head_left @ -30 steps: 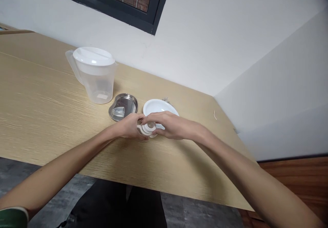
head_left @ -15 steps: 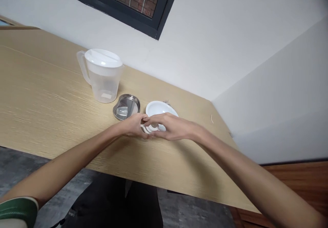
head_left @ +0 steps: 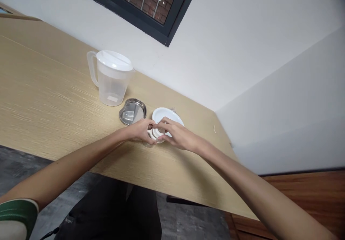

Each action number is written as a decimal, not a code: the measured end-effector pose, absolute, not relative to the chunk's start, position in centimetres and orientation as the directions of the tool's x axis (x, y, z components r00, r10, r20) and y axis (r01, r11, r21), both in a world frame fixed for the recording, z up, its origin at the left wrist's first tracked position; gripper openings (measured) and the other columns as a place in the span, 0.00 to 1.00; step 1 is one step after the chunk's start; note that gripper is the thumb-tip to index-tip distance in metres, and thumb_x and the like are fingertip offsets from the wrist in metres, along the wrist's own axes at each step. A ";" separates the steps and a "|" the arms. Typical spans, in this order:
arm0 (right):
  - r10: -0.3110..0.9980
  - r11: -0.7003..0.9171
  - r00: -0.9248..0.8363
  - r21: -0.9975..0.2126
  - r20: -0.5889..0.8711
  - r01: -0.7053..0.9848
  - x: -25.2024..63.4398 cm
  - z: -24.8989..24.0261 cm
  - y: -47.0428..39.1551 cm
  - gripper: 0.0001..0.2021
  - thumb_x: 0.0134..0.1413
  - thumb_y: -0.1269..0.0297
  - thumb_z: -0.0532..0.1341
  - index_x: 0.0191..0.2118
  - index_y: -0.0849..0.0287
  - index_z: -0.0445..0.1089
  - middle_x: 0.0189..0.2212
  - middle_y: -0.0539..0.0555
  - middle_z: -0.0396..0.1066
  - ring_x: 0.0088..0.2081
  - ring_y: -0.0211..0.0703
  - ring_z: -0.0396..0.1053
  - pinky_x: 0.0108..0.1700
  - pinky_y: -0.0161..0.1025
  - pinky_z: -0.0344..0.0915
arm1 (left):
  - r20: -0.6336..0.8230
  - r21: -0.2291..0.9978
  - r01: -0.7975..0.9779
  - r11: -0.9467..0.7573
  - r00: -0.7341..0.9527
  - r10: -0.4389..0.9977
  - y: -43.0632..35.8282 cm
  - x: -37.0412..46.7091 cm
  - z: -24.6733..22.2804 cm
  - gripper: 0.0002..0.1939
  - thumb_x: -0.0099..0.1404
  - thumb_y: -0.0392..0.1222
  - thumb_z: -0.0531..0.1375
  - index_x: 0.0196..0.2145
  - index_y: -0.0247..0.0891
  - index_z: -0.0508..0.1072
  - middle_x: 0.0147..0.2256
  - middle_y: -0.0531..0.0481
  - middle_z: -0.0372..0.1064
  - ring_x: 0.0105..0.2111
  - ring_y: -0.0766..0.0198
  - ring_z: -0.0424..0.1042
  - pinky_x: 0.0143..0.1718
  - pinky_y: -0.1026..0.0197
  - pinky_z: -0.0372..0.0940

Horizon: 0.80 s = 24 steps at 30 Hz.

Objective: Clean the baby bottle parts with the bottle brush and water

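In the head view, my left hand (head_left: 141, 129) curls its fingers and thumb around a small container with a white round top (head_left: 155, 133). A clear edge shows below that hand. My right hand (head_left: 175, 134) grips the same white top from the right, thumb and fingers bent around it. The container is tilted and mostly covered by my fingers, so its exact kind is unclear. Just behind my hands lies a white oval dish (head_left: 161, 113). Left of it sits a kidney-shaped metal tray (head_left: 138, 102) with a small clear plastic cup (head_left: 128, 116) in it.
A translucent pitcher (head_left: 113, 85) with a white lid stands back left, near the wall. The wooden table (head_left: 54, 100) reaches the wall, with a window (head_left: 151, 3) above. A thin pale strip (head_left: 215, 129) lies at the right.
My right hand has shifted slightly left, staying around the white top. My left hand keeps its hold. The view has moved a little.
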State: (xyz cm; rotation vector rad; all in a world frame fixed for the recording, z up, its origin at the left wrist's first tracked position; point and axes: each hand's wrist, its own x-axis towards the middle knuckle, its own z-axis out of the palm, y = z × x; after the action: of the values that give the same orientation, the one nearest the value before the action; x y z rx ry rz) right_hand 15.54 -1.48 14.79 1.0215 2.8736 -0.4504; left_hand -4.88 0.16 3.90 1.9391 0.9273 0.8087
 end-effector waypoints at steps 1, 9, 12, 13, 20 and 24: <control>0.582 0.760 -0.797 -0.240 -0.163 0.604 15.5 15.0 -1.4 0.20 0.66 0.71 0.61 0.61 0.52 0.71 0.50 0.58 0.70 0.48 0.49 0.72 0.51 0.48 0.70 | 0.197 0.870 0.298 -0.393 0.521 0.830 0.2 -4.9 3.9 0.25 0.45 0.52 0.74 0.37 0.36 0.75 0.32 0.52 0.71 0.33 0.58 0.70 0.33 0.60 0.59; 0.319 0.885 -0.900 -0.247 -0.296 0.395 14.3 16.6 0.7 0.20 0.61 0.81 0.59 0.53 0.57 0.77 0.57 0.59 0.74 0.56 0.48 0.73 0.56 0.45 0.69 | 0.235 0.879 0.240 -0.411 0.532 0.813 0.5 -4.8 3.2 0.27 0.45 0.51 0.75 0.39 0.35 0.77 0.36 0.48 0.77 0.35 0.54 0.76 0.34 0.59 0.63; 0.260 0.907 -0.915 -0.247 -0.308 0.341 14.2 16.5 1.1 0.20 0.59 0.84 0.58 0.51 0.59 0.78 0.56 0.60 0.75 0.56 0.48 0.73 0.56 0.44 0.69 | 0.244 0.882 0.220 -0.417 0.544 0.803 0.7 -4.8 2.9 0.28 0.45 0.51 0.76 0.42 0.35 0.78 0.38 0.48 0.78 0.37 0.53 0.77 0.35 0.59 0.64; 0.261 0.907 -0.917 -0.247 -0.303 0.340 14.1 16.5 1.1 0.20 0.59 0.84 0.58 0.50 0.59 0.78 0.56 0.60 0.76 0.57 0.48 0.73 0.56 0.44 0.69 | 0.246 0.882 0.216 -0.419 0.546 0.801 0.8 -4.8 2.8 0.29 0.45 0.51 0.76 0.42 0.35 0.78 0.38 0.47 0.79 0.37 0.53 0.77 0.35 0.59 0.64; 0.600 0.737 -0.676 -0.035 -0.428 0.675 11.7 17.4 -0.7 0.15 0.57 0.71 0.69 0.51 0.57 0.80 0.51 0.59 0.79 0.54 0.52 0.76 0.55 0.40 0.67 | 0.255 0.875 0.234 -0.423 0.521 0.815 0.7 -4.7 2.6 0.27 0.45 0.49 0.75 0.40 0.33 0.76 0.33 0.49 0.75 0.32 0.56 0.73 0.31 0.60 0.60; 0.769 0.564 -0.489 0.075 -0.412 0.823 9.6 17.2 -1.0 0.20 0.63 0.52 0.65 0.43 0.67 0.81 0.38 0.69 0.81 0.44 0.60 0.79 0.44 0.44 0.70 | 0.256 0.874 0.243 -0.421 0.508 0.823 0.8 -4.7 2.6 0.27 0.44 0.52 0.76 0.38 0.35 0.76 0.32 0.50 0.75 0.33 0.56 0.73 0.31 0.60 0.60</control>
State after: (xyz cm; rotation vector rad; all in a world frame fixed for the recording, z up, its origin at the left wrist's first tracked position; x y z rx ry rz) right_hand 9.60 -1.03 17.15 1.2897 2.3997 -0.1849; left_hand -4.74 0.76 2.57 1.9269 0.8767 0.8902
